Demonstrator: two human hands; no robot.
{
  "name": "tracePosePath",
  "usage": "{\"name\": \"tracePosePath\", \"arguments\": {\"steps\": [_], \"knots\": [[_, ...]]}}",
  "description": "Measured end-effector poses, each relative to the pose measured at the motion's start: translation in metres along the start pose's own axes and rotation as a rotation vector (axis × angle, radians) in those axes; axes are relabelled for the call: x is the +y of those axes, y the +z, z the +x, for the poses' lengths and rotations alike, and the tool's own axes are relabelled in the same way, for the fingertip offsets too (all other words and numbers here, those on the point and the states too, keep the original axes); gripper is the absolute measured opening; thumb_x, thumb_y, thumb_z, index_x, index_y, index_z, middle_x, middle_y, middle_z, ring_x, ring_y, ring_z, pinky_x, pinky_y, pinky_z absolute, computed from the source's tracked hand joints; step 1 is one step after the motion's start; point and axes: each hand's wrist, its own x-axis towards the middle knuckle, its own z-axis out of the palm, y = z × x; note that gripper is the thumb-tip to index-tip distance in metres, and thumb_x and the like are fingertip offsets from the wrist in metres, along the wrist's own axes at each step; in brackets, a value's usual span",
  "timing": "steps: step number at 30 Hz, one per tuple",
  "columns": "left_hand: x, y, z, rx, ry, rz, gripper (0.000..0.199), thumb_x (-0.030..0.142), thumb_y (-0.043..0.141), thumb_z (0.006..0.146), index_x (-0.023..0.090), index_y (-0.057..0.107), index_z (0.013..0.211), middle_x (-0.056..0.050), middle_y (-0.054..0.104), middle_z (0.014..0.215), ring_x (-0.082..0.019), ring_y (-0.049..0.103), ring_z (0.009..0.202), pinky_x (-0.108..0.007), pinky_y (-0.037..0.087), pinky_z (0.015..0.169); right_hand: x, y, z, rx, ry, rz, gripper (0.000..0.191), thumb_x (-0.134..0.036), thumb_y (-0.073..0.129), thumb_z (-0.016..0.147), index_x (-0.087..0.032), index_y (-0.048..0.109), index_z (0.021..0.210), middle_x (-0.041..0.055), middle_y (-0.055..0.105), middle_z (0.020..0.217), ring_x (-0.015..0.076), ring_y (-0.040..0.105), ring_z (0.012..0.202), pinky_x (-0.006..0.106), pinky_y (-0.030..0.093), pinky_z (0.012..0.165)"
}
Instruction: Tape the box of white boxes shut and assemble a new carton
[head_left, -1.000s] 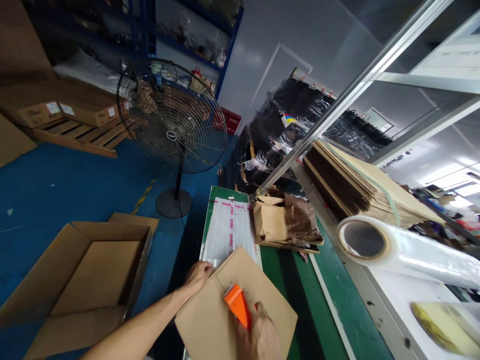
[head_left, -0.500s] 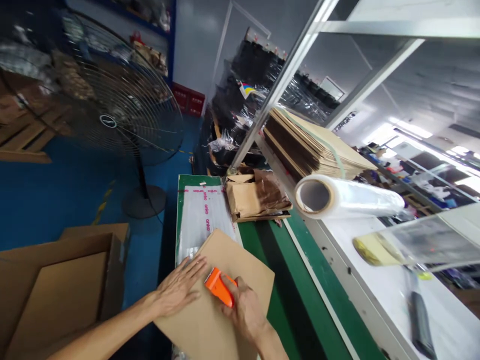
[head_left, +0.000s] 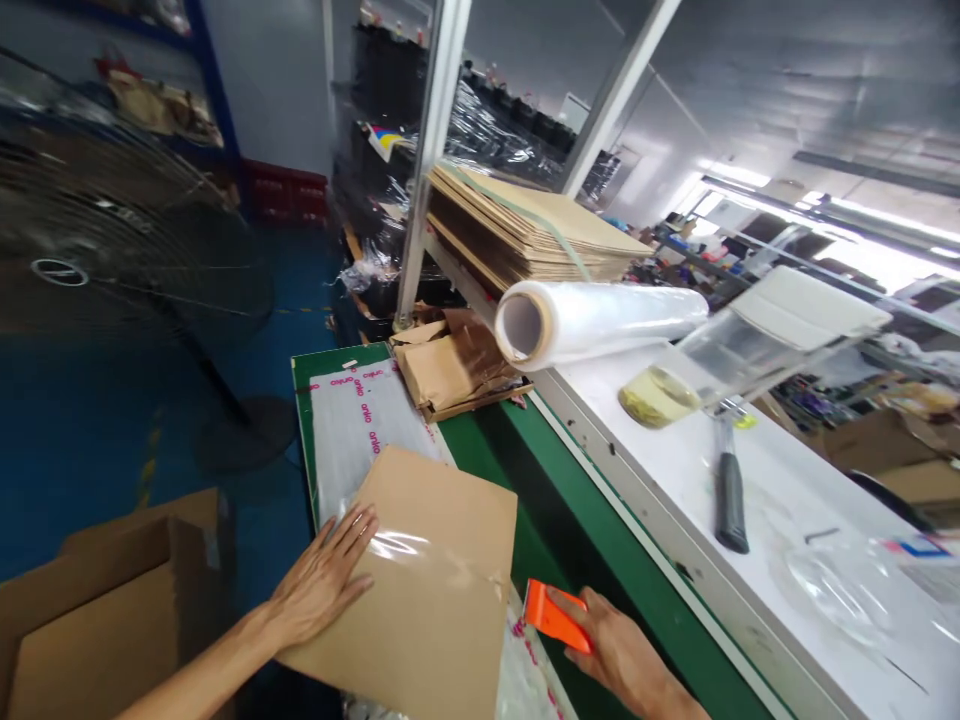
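Far left: open cardboard box point(head_left: 97, 610) on the blue floor point(head_left: 97, 440), its near wall just beside the desk's left edge; behind it a big standing fan point(head_left: 112, 230), blurred, its base well apart from the box, with bare floor between.

Next, left hand point(head_left: 322, 585) lying flat on the brown cardboard envelope point(head_left: 420, 580), fingers point(head_left: 358, 528) spread and released, pressing its left border, gripping nothing. Envelope resting slantwise on the green desk point(head_left: 555, 480), near corner overhanging the desk's left edge, a glossy clear strip across its middle. Under and beyond it, a clear plastic bag with pink lettering point(head_left: 360, 420) spread along the desk's left side up to the far end.

Just right of the envelope, right hand point(head_left: 611, 645) over the green surface, fingers clenched around an orange scraper point(head_left: 553, 617), its front edge close beside the envelope's right border, whether touching cannot be told. Open green strip running from there toward the far end, ending at a heap of crumpled brown paper bags point(head_left: 450, 365).

Further right, a raised white shelf point(head_left: 780, 500) alongside the desk: roll of clear wrap point(head_left: 592, 320) at its far end, black-handled tool point(head_left: 729, 490) lying mid-shelf, stack of flat cardboard point(head_left: 525, 225) behind the roll. Metal posts point(head_left: 431, 150) rising at the far corner; racks and lit room blurred beyond.
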Motion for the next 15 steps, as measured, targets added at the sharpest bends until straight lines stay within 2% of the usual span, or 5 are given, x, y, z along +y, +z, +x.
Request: {"name": "tracePosePath", "arguments": {"steps": [4, 10, 15], "knots": [[-0.002, 0.005, 0.004, 0.151, 0.089, 0.153, 0.084, 0.054, 0.053, 0.103, 0.018, 0.014, 0.168, -0.013, 0.042, 0.167, -0.032, 0.045, 0.151, -0.047, 0.035, 0.121, 0.0, 0.008, 0.011, -0.013, -0.034, -0.078, 0.068, -0.021, 0.069, 0.088, -0.026, 0.051, 0.153, 0.0178, 0.067, 0.122, 0.0354, 0.07, 0.112, 0.047, 0.057, 0.1], [-0.002, 0.02, 0.008, 0.215, 0.08, 0.22, 0.085, 0.055, 0.05, 0.101, 0.013, 0.018, 0.168, -0.016, 0.046, 0.165, -0.035, 0.043, 0.152, -0.048, 0.037, 0.119, -0.02, 0.002, 0.049, -0.012, -0.085, -0.124, 0.054, -0.034, 0.071, 0.088, -0.023, 0.061, 0.14, 0.0189, 0.071, 0.119, 0.0376, 0.074, 0.107, 0.046, 0.059, 0.092], [-0.004, 0.021, 0.01, 0.25, 0.116, 0.291, 0.083, 0.052, 0.045, 0.102, 0.005, 0.019, 0.166, -0.021, 0.047, 0.164, -0.038, 0.043, 0.15, -0.05, 0.028, 0.121, -0.035, -0.015, 0.065, -0.038, -0.081, -0.178, 0.044, -0.026, 0.074, 0.084, -0.015, 0.065, 0.126, 0.0167, 0.075, 0.113, 0.0349, 0.076, 0.101, 0.043, 0.06, 0.085]]}}
